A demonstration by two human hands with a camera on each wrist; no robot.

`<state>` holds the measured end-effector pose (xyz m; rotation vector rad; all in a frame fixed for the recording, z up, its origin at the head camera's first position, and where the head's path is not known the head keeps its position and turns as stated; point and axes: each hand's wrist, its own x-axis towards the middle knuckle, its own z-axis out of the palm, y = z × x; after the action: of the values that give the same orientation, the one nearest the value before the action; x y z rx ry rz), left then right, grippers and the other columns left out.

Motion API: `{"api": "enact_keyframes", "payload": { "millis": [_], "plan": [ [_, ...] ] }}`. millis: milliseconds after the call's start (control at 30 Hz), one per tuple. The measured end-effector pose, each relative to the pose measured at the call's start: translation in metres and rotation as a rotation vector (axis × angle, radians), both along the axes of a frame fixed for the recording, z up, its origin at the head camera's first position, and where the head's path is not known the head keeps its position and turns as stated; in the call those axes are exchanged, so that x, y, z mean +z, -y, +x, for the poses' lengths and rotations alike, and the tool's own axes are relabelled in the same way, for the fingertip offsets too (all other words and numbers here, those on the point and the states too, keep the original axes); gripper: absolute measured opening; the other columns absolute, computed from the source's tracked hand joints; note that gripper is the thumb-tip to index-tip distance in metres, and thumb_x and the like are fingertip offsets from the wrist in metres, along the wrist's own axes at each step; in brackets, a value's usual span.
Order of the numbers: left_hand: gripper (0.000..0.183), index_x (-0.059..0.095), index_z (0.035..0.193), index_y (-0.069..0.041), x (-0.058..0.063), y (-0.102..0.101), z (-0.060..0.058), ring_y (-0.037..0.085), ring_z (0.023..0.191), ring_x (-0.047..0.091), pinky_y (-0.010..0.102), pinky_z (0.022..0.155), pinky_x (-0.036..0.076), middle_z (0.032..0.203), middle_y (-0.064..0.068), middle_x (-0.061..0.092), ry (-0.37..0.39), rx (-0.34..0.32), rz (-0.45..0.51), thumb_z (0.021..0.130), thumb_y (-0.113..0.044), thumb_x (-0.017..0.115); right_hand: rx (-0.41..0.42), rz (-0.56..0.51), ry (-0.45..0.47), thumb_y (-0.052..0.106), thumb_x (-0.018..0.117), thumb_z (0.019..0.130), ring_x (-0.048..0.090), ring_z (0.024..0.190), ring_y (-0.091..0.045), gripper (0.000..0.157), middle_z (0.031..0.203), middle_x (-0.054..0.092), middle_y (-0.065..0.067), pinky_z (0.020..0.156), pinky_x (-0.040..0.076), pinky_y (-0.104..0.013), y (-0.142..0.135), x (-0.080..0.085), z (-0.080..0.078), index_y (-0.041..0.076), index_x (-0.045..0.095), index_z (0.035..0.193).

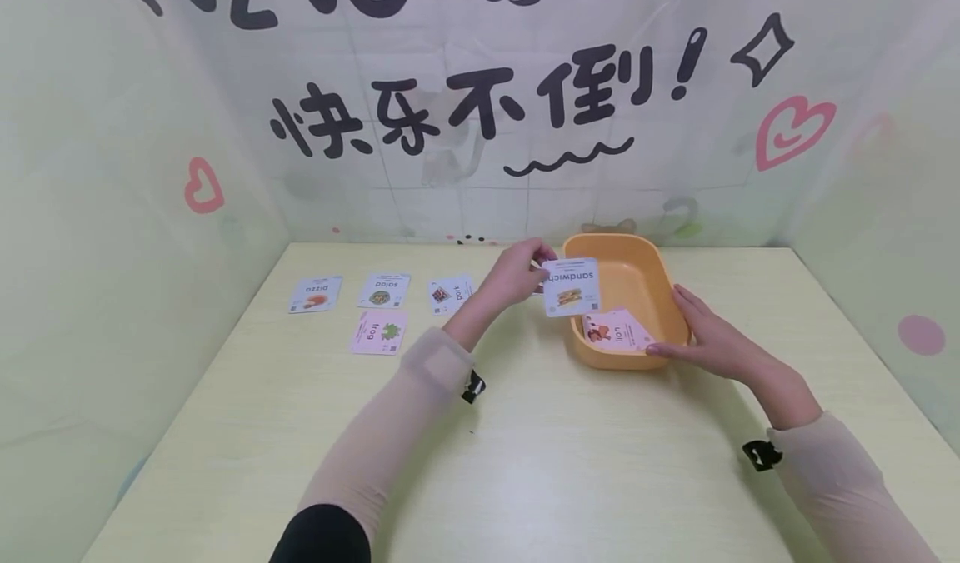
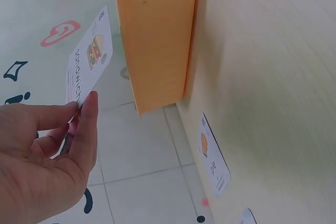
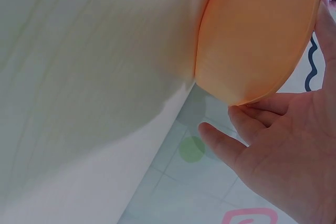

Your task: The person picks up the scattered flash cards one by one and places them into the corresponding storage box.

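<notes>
My left hand (image 1: 517, 270) pinches a white sandwich card (image 1: 572, 286) by its edge, over the left rim of an orange plastic bin (image 1: 626, 242). In the left wrist view, thumb and fingertips meet at the edge of that card (image 2: 90, 59), beside the bin wall (image 2: 157, 40). My right hand (image 1: 716, 338) holds the bin at its near right corner, the thumb at the front rim and the fingers along the right side. Inside, a pink lion card (image 1: 617, 331) lies on other pink cards at the near end.
On the table (image 1: 525, 463), a pizza card (image 1: 315, 295), a salad card (image 1: 384, 291) and a pork card (image 1: 448, 295) lie in a row. A pink frog card (image 1: 378, 333) lies nearer. Another card (image 2: 213, 156) lies close to the bin. A printed cloth (image 1: 450, 196) hangs behind.
</notes>
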<state>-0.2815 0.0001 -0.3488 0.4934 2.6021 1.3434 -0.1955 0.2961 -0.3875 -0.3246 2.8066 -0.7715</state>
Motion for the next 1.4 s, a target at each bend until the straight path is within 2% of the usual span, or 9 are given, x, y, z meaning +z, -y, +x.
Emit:
{"api": "enact_keyframes", "payload": {
  "millis": [233, 467, 667, 900, 1133, 1400],
  "plan": [
    [0.025, 0.061, 0.12, -0.002, -0.005, -0.026, 0.004, 0.02, 0.097, 0.064, 0.017, 0.069, 0.058, 0.111, 0.011, 0.063, -0.015, -0.021, -0.019, 0.096, 0.003, 0.056, 0.008, -0.007, -0.016, 0.052, 0.072, 0.085, 0.013, 0.147, -0.055, 0.114, 0.163, 0.005, -0.032, 0.116, 0.02, -0.07, 0.0, -0.001, -0.001, -0.009, 0.006, 0.156],
    [0.022, 0.062, 0.116, -0.006, -0.012, -0.047, 0.009, 0.015, 0.094, 0.062, 0.016, 0.07, 0.053, 0.109, 0.007, 0.066, -0.077, -0.059, -0.095, 0.096, 0.0, 0.057, 0.007, -0.009, -0.014, 0.053, 0.072, 0.085, 0.013, 0.147, -0.055, 0.114, 0.163, 0.004, -0.031, 0.117, 0.02, -0.07, 0.0, -0.003, -0.001, -0.007, 0.005, 0.156],
    [0.021, 0.063, 0.115, -0.009, -0.015, -0.059, 0.015, 0.012, 0.094, 0.059, 0.017, 0.074, 0.049, 0.106, 0.003, 0.065, -0.086, -0.102, -0.187, 0.096, -0.001, 0.058, 0.009, -0.016, -0.016, 0.052, 0.072, 0.086, 0.012, 0.147, -0.055, 0.114, 0.163, 0.004, -0.032, 0.117, 0.019, -0.07, 0.001, -0.004, -0.001, -0.008, 0.005, 0.156],
    [0.022, 0.065, 0.116, -0.01, -0.014, -0.057, 0.021, 0.011, 0.094, 0.058, 0.016, 0.078, 0.051, 0.105, 0.001, 0.065, -0.074, -0.14, -0.261, 0.096, -0.002, 0.06, 0.018, -0.018, -0.034, 0.051, 0.073, 0.085, 0.013, 0.147, -0.056, 0.113, 0.163, 0.005, -0.033, 0.117, 0.019, -0.07, 0.001, -0.003, 0.0, -0.009, 0.007, 0.155],
    [0.021, 0.066, 0.117, -0.011, -0.013, -0.048, 0.021, 0.01, 0.095, 0.06, 0.016, 0.076, 0.05, 0.106, -0.001, 0.067, -0.117, -0.168, -0.302, 0.097, -0.005, 0.061, 0.019, -0.02, -0.03, 0.051, 0.073, 0.085, 0.012, 0.147, -0.055, 0.114, 0.163, 0.004, -0.033, 0.116, 0.019, -0.07, 0.0, -0.003, -0.001, -0.009, 0.006, 0.155],
    [0.023, 0.065, 0.12, -0.008, -0.007, -0.03, 0.018, 0.013, 0.1, 0.061, 0.02, 0.078, 0.052, 0.112, 0.002, 0.068, -0.097, -0.159, -0.271, 0.099, -0.005, 0.056, 0.018, -0.009, -0.029, 0.051, 0.073, 0.085, 0.011, 0.147, -0.055, 0.115, 0.163, 0.004, -0.033, 0.116, 0.019, -0.07, -0.001, -0.002, 0.0, -0.009, 0.005, 0.155]
  ]
}}
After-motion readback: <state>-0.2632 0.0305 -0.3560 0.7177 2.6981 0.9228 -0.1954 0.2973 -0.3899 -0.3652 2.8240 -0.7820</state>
